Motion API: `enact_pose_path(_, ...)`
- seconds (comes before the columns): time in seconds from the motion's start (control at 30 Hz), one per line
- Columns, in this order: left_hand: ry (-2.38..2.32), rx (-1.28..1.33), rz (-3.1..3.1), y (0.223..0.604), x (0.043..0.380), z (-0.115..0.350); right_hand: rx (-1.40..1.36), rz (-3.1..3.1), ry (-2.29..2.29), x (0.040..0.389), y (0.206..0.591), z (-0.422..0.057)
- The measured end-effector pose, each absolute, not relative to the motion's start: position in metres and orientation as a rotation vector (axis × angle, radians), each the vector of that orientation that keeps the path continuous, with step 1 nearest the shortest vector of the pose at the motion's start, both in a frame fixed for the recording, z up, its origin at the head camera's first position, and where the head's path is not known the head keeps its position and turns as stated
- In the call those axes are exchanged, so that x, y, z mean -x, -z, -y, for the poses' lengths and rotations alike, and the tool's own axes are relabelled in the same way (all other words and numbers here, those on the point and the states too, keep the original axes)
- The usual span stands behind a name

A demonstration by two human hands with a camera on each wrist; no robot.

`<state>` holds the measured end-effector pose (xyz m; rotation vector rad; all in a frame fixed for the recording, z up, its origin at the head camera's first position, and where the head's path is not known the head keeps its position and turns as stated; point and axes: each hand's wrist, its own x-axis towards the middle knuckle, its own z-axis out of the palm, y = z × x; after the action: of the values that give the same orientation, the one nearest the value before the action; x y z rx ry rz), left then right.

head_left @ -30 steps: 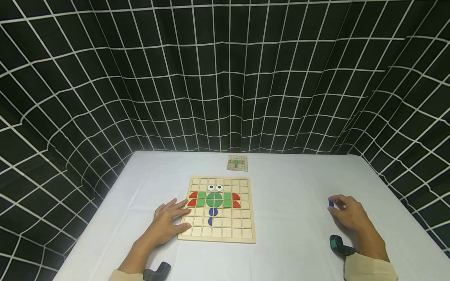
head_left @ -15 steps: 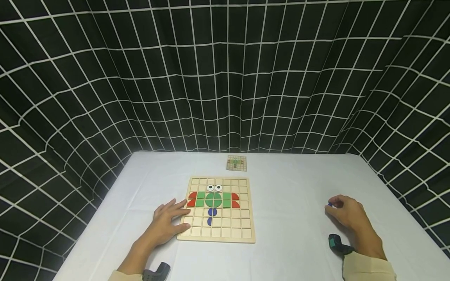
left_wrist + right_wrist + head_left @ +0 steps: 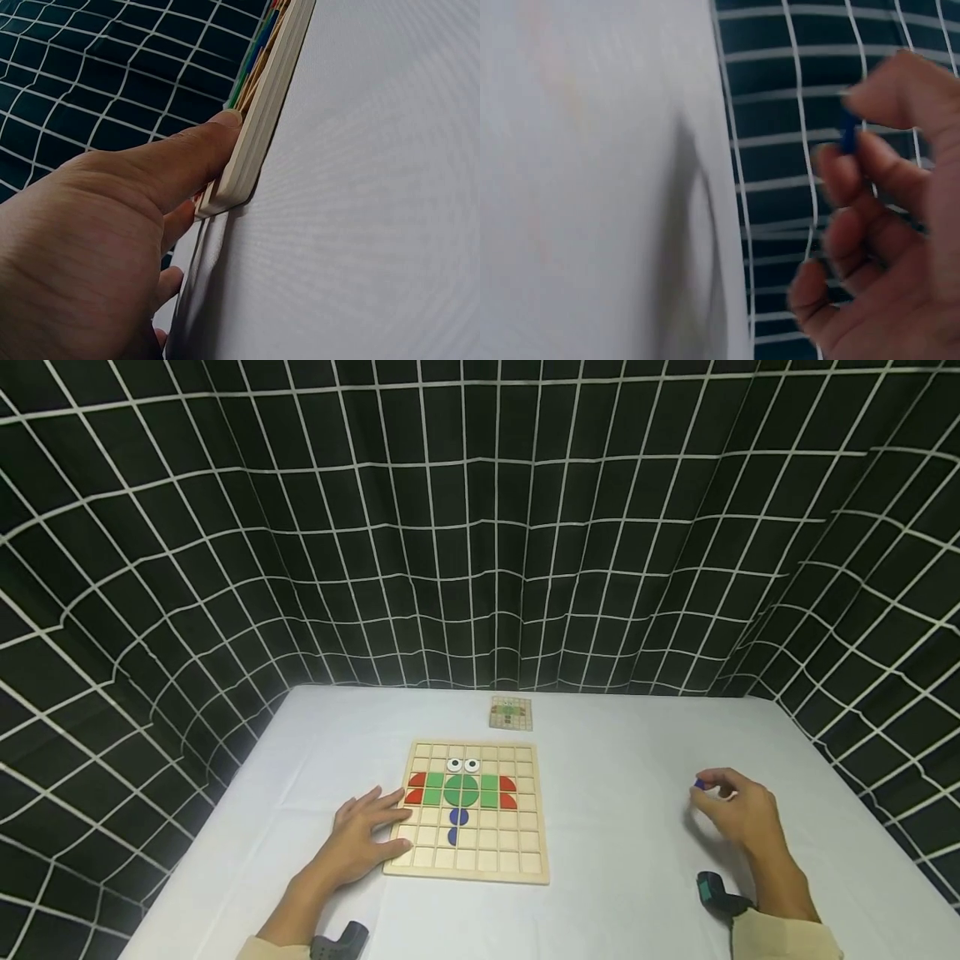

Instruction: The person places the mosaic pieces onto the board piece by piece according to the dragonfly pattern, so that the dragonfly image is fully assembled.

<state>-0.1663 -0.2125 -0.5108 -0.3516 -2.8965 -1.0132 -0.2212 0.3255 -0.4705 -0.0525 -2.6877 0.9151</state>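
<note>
A wooden grid board (image 3: 498,862) lies on the table, with red, green and blue flat pieces and two eye discs in its cells. My left hand (image 3: 360,839) rests on the board's left edge, fingers spread; the left wrist view shows its thumb (image 3: 202,146) on the rim. Off to the right, my right hand (image 3: 742,810) pinches a small blue piece (image 3: 700,784) between thumb and fingertips. In the right wrist view the blue piece (image 3: 848,133) appears edge-on and its full shape is hidden. Below the board's eyes sit a green circle (image 3: 461,791) and a blue circle (image 3: 459,817).
A small pattern card (image 3: 511,713) with a similar figure lies behind the board. White cloth covers the table (image 3: 615,827). A black curtain with white grid lines (image 3: 480,527) surrounds the back and sides. Each wrist wears a dark device (image 3: 720,895).
My right hand has risen a little from the table with the blue piece in its pinch. The left hand stays on the board. The head view has shifted slightly.
</note>
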Motion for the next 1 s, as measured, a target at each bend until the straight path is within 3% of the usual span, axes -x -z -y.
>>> enact_pose_path(0.47,0.99,0.315,2.898,0.511,0.163,0.21,-0.313,2.387,-1.052,0.203,0.432,-0.235)
enact_pose_path(1.0,0.984,0.312,2.898,0.507,0.164,0.208,-0.651,2.262,-1.085,0.196,0.429,-0.168)
